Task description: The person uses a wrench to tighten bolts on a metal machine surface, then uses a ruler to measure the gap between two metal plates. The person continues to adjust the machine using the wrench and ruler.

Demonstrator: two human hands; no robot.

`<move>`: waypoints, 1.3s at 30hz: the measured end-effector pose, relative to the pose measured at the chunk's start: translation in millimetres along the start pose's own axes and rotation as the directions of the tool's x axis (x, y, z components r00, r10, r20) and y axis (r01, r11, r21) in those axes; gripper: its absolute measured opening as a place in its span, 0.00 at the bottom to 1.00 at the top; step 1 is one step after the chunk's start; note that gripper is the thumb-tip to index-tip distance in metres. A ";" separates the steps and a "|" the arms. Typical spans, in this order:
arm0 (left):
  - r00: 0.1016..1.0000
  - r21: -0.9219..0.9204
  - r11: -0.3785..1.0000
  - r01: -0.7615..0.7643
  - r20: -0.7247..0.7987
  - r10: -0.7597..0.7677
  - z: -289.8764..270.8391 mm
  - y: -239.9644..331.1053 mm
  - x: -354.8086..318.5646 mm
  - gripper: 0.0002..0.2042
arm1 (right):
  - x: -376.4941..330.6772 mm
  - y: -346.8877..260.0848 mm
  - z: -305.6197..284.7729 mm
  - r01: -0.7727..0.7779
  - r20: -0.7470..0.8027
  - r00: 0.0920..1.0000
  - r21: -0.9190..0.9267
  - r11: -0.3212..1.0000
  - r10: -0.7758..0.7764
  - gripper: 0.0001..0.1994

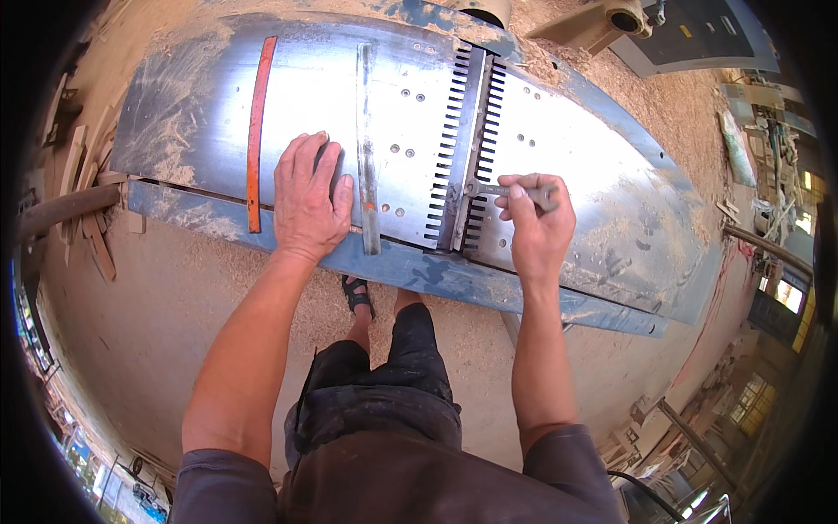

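My right hand point(539, 223) grips a wrench point(496, 189). Its narrow end reaches the cutterhead point(463, 162) set in the slot of a planing machine's metal table point(314, 79). Black notches line both sides of that slot. My left hand point(310, 196) lies on the table near its front edge, fingers loosely spread and holding nothing. It rests between an orange metal strip point(259, 131) and a worn grey strip, perhaps a blade point(366, 131), both lying across the table. The wrench's other end is partly hidden by my right fingers.
Sawdust point(690, 131) covers the floor behind the machine and parts of the table. A brown pipe point(65, 212) is at the left, near wooden offcuts point(100, 249). At the back right is a dark grey panel point(698, 39). My foot point(357, 297) stands close to the machine's front.
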State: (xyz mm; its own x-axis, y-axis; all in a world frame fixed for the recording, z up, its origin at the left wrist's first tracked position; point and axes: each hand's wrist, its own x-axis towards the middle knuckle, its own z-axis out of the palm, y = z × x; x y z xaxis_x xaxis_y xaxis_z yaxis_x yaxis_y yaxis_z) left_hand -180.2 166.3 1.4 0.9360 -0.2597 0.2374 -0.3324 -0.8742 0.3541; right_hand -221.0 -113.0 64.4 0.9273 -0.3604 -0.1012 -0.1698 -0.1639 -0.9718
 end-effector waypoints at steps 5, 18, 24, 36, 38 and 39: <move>1.000 -0.009 1.000 -0.002 -0.001 0.002 0.3 2.1 1.6 0.22 | 42.1 0.1 8.1 -0.082 0.053 0.994 -0.177 0.981 0.092 0.04; 1.000 -0.014 1.000 0.007 -0.009 -0.007 -2.0 0.6 0.3 0.21 | -56.1 41.1 19.9 0.218 -0.150 0.965 0.004 0.976 -0.215 0.10; 1.000 -0.014 1.000 0.010 -0.005 -0.010 -3.2 1.3 2.1 0.20 | -42.0 31.8 6.4 0.279 -0.044 0.956 -0.156 0.947 -0.289 0.10; 1.000 -0.018 1.000 0.022 0.005 -0.022 -4.3 1.6 0.8 0.19 | -11.8 21.1 -4.9 0.149 0.022 0.989 -0.041 0.988 -0.148 0.08; 1.000 -0.017 1.000 0.020 0.002 -0.020 -4.8 3.0 2.7 0.19 | 8.5 15.6 -6.0 0.115 0.044 0.993 -0.043 0.992 -0.114 0.05; 1.000 -0.016 1.000 0.019 0.001 -0.019 -4.9 3.9 3.4 0.19 | 18.9 11.1 -4.4 0.085 0.060 0.995 -0.086 0.993 -0.080 0.04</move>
State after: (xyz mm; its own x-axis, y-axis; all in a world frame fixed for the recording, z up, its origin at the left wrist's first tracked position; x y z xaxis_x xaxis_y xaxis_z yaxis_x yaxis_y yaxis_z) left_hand -178.9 164.0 8.0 0.9424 -0.2433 0.2296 -0.3160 -0.8724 0.3728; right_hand -206.8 -125.6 52.6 0.9563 -0.2901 -0.0353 -0.1179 -0.2724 -0.9550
